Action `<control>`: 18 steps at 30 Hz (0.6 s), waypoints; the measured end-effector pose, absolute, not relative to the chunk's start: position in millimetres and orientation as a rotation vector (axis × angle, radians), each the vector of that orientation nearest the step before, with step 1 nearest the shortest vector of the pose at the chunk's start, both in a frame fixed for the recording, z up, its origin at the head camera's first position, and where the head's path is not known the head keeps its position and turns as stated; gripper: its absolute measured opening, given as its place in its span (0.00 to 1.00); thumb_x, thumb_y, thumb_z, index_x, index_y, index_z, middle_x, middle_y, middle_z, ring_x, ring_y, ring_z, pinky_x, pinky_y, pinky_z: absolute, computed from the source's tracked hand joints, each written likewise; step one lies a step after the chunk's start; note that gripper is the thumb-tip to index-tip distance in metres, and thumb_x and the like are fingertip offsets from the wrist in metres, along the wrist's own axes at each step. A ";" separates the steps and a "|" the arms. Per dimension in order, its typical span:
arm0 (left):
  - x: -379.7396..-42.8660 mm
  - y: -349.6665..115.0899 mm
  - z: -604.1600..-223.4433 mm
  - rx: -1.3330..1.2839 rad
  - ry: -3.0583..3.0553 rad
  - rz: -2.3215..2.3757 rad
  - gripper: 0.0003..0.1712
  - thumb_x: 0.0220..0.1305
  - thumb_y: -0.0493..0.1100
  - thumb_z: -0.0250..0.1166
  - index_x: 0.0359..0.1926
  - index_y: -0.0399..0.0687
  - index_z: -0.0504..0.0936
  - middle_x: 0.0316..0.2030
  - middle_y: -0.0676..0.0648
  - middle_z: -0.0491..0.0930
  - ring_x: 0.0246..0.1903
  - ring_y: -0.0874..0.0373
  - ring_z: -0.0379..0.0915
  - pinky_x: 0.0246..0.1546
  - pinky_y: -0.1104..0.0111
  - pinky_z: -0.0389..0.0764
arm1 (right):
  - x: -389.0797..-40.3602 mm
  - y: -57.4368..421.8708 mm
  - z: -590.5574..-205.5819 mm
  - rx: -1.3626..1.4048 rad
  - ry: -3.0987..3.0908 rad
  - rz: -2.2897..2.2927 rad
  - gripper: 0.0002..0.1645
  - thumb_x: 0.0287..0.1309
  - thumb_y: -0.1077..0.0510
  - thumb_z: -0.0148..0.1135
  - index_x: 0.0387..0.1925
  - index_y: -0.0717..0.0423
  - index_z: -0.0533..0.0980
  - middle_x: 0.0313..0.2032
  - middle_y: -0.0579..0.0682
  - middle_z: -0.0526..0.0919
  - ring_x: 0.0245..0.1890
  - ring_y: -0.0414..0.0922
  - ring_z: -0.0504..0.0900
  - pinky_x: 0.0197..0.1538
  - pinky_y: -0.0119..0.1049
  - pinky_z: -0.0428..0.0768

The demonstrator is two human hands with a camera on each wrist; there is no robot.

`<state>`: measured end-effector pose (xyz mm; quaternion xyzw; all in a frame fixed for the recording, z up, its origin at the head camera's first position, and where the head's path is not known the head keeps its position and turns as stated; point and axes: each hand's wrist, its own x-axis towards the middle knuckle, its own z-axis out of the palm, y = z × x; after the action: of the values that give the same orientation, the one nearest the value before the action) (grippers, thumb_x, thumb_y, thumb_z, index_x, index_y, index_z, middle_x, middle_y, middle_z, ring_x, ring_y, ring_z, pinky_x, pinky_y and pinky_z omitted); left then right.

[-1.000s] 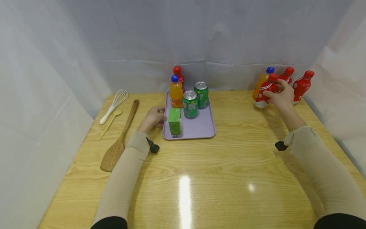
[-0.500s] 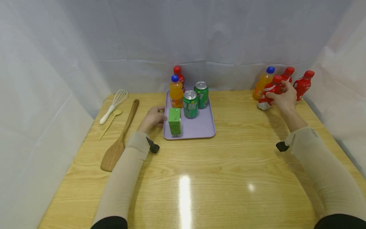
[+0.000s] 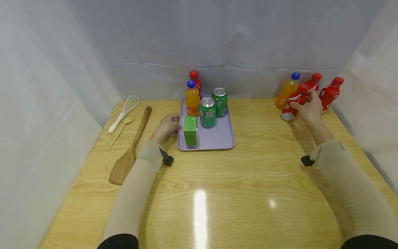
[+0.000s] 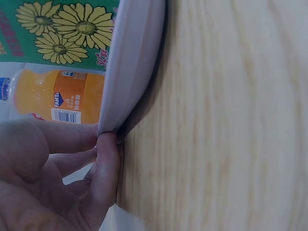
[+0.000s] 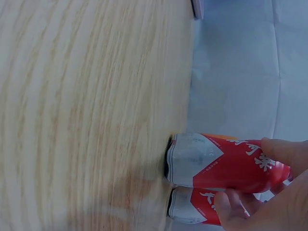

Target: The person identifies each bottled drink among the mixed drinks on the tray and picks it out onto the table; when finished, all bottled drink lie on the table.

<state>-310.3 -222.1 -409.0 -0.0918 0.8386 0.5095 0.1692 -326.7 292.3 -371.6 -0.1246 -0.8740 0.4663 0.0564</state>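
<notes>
In the head view my left hand pinches the left rim of a lilac tray; the left wrist view shows thumb and finger on that rim. On the tray stand a green drink carton, two green soda cans, an orange soda bottle and, behind it, a red soda bottle. At the back right, my right hand holds a red-and-white soda bottle around its upper part. The bottle's base looks to be at the tabletop.
Beside the held bottle stand another orange soda bottle and two more red bottles. To the left of the tray lie a whisk, a small yellow spoon and a wooden turner. White sheeting encloses the table.
My right hand has shifted slightly right and nearer with the red bottle, exposing more of the orange bottle behind it. My left hand stays on the tray rim.
</notes>
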 end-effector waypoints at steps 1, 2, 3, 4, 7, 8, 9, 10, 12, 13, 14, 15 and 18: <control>-310.3 -222.1 -408.3 -0.261 2.384 1.447 0.40 0.71 0.30 0.58 0.82 0.46 0.60 0.62 0.30 0.79 0.53 0.46 0.80 0.50 0.62 0.91 | -326.2 292.4 -372.0 -0.367 -2.657 1.404 0.50 0.72 0.44 0.62 0.84 0.51 0.48 0.80 0.63 0.59 0.73 0.60 0.64 0.78 0.54 0.73; -310.1 -222.0 -407.8 -0.260 2.382 1.444 0.40 0.71 0.30 0.58 0.82 0.45 0.60 0.63 0.30 0.78 0.53 0.46 0.80 0.50 0.61 0.91 | -325.6 292.3 -372.5 -0.355 -2.661 1.391 0.50 0.73 0.43 0.61 0.84 0.51 0.48 0.80 0.63 0.60 0.72 0.60 0.64 0.77 0.54 0.74; -310.0 -222.0 -407.5 -0.262 2.380 1.445 0.40 0.71 0.30 0.58 0.82 0.45 0.60 0.63 0.30 0.78 0.54 0.45 0.80 0.51 0.61 0.91 | -325.3 292.4 -373.3 -0.347 -2.668 1.373 0.50 0.73 0.43 0.61 0.84 0.51 0.48 0.80 0.63 0.60 0.71 0.60 0.65 0.75 0.52 0.75; -310.2 -222.0 -407.6 -0.266 2.377 1.447 0.40 0.71 0.30 0.58 0.82 0.46 0.60 0.63 0.30 0.78 0.55 0.45 0.80 0.52 0.60 0.91 | -324.9 292.4 -374.2 -0.341 -2.677 1.343 0.50 0.73 0.42 0.60 0.84 0.51 0.48 0.79 0.63 0.61 0.69 0.59 0.66 0.72 0.48 0.78; -310.2 -221.5 -407.9 -0.272 2.371 1.447 0.40 0.71 0.30 0.58 0.82 0.46 0.60 0.64 0.30 0.78 0.56 0.44 0.79 0.53 0.60 0.91 | -324.2 290.9 -375.2 -0.327 -2.665 1.266 0.51 0.72 0.40 0.61 0.83 0.54 0.50 0.76 0.66 0.62 0.66 0.60 0.65 0.64 0.43 0.75; -310.0 -221.4 -407.9 -0.272 2.370 1.448 0.40 0.71 0.30 0.58 0.82 0.46 0.60 0.64 0.30 0.77 0.57 0.44 0.79 0.54 0.60 0.91 | -323.9 290.0 -374.9 -0.334 -2.655 1.248 0.52 0.71 0.39 0.61 0.83 0.54 0.50 0.76 0.66 0.60 0.67 0.60 0.63 0.65 0.45 0.74; -309.9 -221.6 -408.0 -0.273 2.373 1.446 0.40 0.71 0.30 0.58 0.82 0.46 0.60 0.64 0.30 0.77 0.57 0.44 0.79 0.53 0.59 0.91 | -323.6 288.7 -374.2 -0.344 -2.638 1.234 0.53 0.71 0.38 0.61 0.83 0.54 0.49 0.76 0.66 0.59 0.69 0.61 0.62 0.67 0.47 0.73; -309.7 -221.7 -408.2 -0.271 2.375 1.444 0.40 0.71 0.30 0.58 0.82 0.46 0.60 0.65 0.30 0.77 0.57 0.44 0.79 0.53 0.60 0.91 | -323.0 286.9 -373.4 -0.356 -2.610 1.220 0.53 0.70 0.37 0.61 0.83 0.54 0.49 0.76 0.66 0.57 0.70 0.61 0.60 0.69 0.48 0.71; -309.2 -221.8 -408.2 -0.267 2.378 1.442 0.41 0.71 0.30 0.58 0.82 0.46 0.60 0.65 0.31 0.77 0.57 0.44 0.79 0.51 0.61 0.91 | -320.9 281.5 -371.0 -0.367 -2.519 1.218 0.51 0.70 0.36 0.60 0.82 0.50 0.50 0.76 0.63 0.56 0.73 0.58 0.56 0.74 0.50 0.65; -309.1 -221.9 -408.3 -0.264 2.379 1.443 0.41 0.71 0.30 0.58 0.82 0.46 0.60 0.65 0.30 0.77 0.57 0.44 0.79 0.51 0.61 0.91 | -320.0 278.0 -370.1 -0.348 -2.456 1.218 0.49 0.71 0.37 0.60 0.82 0.48 0.52 0.76 0.60 0.56 0.73 0.54 0.56 0.76 0.48 0.64; -308.9 -221.9 -408.2 -0.262 2.380 1.445 0.41 0.71 0.30 0.58 0.82 0.46 0.60 0.65 0.30 0.77 0.57 0.44 0.79 0.50 0.62 0.91 | -318.9 274.2 -369.4 -0.313 -2.396 1.210 0.46 0.71 0.38 0.59 0.80 0.47 0.54 0.74 0.58 0.58 0.71 0.50 0.58 0.74 0.43 0.64; -309.2 -221.8 -408.4 -0.262 2.382 1.446 0.41 0.71 0.30 0.58 0.82 0.46 0.60 0.65 0.30 0.77 0.56 0.44 0.79 0.48 0.63 0.91 | -318.1 269.8 -369.3 -0.255 -2.335 1.198 0.42 0.72 0.40 0.60 0.79 0.47 0.57 0.71 0.57 0.61 0.67 0.47 0.60 0.70 0.39 0.65; -309.8 -221.3 -407.8 -0.264 2.380 1.454 0.41 0.71 0.30 0.58 0.82 0.45 0.60 0.64 0.30 0.78 0.55 0.45 0.80 0.47 0.64 0.92 | -317.8 254.0 -369.9 -0.015 -2.204 1.130 0.34 0.72 0.48 0.62 0.73 0.53 0.66 0.63 0.58 0.68 0.59 0.44 0.64 0.60 0.33 0.64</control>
<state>-309.8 -221.3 -407.8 -0.0930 0.8373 0.5115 0.1693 -317.8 254.0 -369.9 -0.0059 -0.8411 0.4313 0.3263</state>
